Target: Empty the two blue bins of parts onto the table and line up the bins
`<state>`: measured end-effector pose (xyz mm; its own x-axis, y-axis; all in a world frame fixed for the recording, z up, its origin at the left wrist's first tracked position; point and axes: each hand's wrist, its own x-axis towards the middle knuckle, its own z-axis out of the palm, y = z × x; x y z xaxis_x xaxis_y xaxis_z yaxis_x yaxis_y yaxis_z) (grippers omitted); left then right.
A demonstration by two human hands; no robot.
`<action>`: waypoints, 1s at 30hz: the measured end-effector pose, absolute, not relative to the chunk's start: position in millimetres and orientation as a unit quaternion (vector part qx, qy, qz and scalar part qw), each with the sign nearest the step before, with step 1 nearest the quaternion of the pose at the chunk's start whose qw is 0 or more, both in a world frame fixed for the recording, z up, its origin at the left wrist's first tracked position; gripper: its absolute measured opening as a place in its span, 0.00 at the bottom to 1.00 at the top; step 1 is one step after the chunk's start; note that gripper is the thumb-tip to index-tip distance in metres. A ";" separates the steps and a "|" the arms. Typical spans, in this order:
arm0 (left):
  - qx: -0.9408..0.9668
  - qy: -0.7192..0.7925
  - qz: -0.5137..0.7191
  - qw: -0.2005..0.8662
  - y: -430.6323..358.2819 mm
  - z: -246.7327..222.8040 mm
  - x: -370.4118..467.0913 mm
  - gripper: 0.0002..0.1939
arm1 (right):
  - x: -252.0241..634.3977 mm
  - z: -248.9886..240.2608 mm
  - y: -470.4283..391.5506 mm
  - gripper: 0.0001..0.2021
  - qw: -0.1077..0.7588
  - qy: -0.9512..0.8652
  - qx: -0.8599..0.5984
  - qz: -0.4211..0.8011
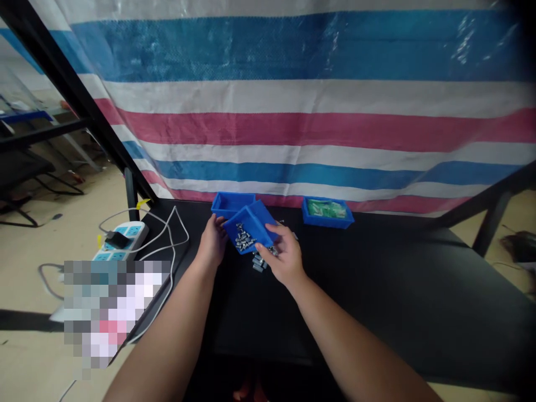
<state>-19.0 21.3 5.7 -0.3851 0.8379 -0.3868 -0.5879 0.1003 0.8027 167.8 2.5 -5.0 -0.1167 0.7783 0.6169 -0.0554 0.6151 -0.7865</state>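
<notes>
Both of my hands hold a small blue plastic bin (253, 219) tilted toward me above the black table (377, 290). My left hand (213, 243) grips its left edge and my right hand (283, 254) grips its right side. Small silver metal parts (244, 238) lie heaped at the bin's lower edge. A few more silver parts (258, 264) sit on the table just below the bin, partly hidden by my right hand.
A second blue bin (231, 201) stands behind the tilted one. A third blue bin (327, 212) with green contents sits farther right. A power strip (121, 239) with white cables lies at the table's left edge. A striped tarp (310, 100) hangs behind.
</notes>
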 end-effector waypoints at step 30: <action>0.599 0.680 0.400 0.137 -56.0 -27.6 2.7 0.32 | 164.3 -5.7 8.9 0.24 0.655 -0.557 -0.289 0.421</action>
